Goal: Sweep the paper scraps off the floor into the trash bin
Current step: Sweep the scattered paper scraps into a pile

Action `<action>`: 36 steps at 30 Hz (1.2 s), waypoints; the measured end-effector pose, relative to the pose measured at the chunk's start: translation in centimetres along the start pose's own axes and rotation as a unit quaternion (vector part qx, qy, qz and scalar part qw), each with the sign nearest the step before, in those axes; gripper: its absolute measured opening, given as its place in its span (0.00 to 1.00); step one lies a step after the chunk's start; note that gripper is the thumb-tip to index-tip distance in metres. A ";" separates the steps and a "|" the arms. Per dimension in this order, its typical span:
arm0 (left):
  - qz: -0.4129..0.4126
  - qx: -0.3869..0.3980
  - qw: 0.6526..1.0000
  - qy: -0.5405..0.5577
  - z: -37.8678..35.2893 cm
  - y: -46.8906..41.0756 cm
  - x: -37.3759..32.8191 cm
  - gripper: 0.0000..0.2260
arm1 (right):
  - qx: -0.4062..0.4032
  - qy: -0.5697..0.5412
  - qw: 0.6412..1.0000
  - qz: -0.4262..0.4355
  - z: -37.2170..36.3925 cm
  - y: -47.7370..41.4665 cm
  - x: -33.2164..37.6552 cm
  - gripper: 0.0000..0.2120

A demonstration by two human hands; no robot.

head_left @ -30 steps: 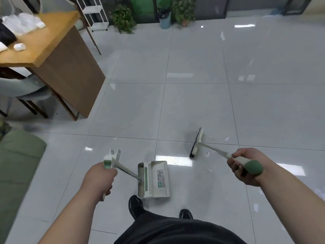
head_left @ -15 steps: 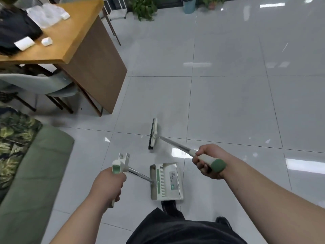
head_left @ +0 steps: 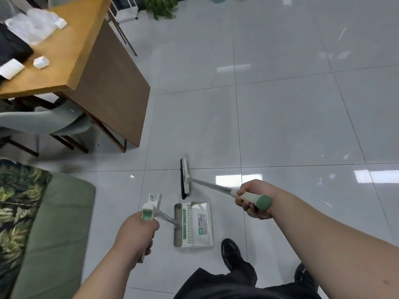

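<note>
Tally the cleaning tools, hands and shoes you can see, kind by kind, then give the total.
broom: 1
dustpan: 1
hands: 2, left hand and right hand
shoes: 2
Total: 6

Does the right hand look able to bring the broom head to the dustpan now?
Probably yes. The right hand grips the broom's green-capped handle; its black-bristled head is just beyond the white-and-green plastic dustpan, held by the left hand. Only bare tile lies between them.
</note>
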State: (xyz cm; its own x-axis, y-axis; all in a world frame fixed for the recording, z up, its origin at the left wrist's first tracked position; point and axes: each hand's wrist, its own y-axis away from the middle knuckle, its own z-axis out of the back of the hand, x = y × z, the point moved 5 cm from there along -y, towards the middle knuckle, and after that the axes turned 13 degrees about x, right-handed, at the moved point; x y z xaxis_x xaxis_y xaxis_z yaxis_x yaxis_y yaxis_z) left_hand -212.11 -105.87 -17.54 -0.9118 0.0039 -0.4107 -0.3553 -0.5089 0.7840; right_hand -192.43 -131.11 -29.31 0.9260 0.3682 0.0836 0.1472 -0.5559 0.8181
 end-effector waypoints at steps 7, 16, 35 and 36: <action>-0.044 0.047 0.997 -0.033 -4.1 0.2 -5.6 0.04 | -0.024 -0.127 0.989 0.064 9.0 9.1 -3.9 0.10; -0.120 0.104 0.983 -0.093 -16.6 5.2 -13.1 0.04 | -0.097 -0.249 0.951 0.152 22.8 23.5 -14.5 0.19; -0.208 0.164 0.950 -0.164 -41.7 17.2 -21.9 0.03 | -0.256 -0.348 0.869 0.240 43.6 46.8 -32.3 0.20; -0.209 0.164 0.949 -0.168 -42.1 17.2 -22.2 0.03 | -0.261 -0.348 0.868 0.239 44.0 47.3 -32.5 0.18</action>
State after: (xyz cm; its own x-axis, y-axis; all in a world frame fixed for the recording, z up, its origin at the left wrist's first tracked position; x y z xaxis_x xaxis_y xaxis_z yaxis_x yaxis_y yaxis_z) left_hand -189.30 -150.93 -14.50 -0.6712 0.4495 -0.5894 -0.6955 -0.1067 0.7106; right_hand -200.25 -202.15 -18.39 0.8501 -0.4522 0.2698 -0.3221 -0.0412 0.9458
